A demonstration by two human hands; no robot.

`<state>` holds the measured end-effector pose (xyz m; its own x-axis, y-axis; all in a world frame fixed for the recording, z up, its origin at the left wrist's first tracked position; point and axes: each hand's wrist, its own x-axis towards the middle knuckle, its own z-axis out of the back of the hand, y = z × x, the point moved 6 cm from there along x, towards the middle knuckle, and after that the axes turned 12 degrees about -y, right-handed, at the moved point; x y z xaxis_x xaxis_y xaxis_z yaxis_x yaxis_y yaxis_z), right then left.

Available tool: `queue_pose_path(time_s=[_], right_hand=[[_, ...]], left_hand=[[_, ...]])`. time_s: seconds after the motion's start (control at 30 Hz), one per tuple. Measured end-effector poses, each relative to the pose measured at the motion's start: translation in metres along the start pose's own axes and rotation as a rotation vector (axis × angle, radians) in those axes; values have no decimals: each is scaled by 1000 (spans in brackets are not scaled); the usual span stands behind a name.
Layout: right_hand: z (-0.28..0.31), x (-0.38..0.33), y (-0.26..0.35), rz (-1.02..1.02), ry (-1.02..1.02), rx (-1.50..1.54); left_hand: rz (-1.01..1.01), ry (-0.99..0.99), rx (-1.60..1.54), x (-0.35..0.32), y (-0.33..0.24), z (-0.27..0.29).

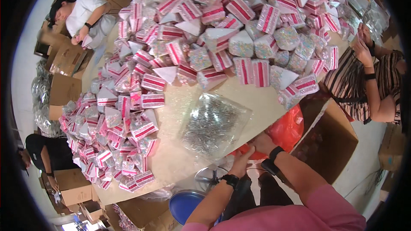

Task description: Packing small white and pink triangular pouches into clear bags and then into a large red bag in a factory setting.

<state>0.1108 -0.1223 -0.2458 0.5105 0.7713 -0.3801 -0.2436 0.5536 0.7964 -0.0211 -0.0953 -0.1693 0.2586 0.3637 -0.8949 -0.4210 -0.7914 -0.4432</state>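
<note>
At the table's near edge, my left hand [241,162] and my right hand [263,143] are close together, both closed on a red plastic bag [287,129]. The bag bulges out to the right of my right hand, along the table edge; some fingertips are hidden behind the plastic and the hands. Just beyond my hands lies a clear plastic bag [214,122] full of thin silvery pieces, too fine to name. Many cake-slice-shaped ornaments [205,60], pink, white and glittery, are heaped behind and to the left.
An open cardboard box [342,124] stands at the table's right edge. Below the table are a blue round stool [184,205] and another open box [145,216]. One person [87,13] handles a piece at the far left; another [368,77] is at the right; a third [47,154] is lower left.
</note>
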Motion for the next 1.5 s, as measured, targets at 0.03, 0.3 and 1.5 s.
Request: queue_pose_path(time_s=[0.03, 0.3, 1.5], right_hand=[[11, -7, 33, 142, 2, -85], [31, -3, 19, 117, -334, -97], [64, -12, -9, -112, -454, 356]], left_hand=[[-20, -24, -50, 1, -6, 1], [-385, -329, 209, 49, 7, 2], [-410, -333, 179, -50, -27, -7]])
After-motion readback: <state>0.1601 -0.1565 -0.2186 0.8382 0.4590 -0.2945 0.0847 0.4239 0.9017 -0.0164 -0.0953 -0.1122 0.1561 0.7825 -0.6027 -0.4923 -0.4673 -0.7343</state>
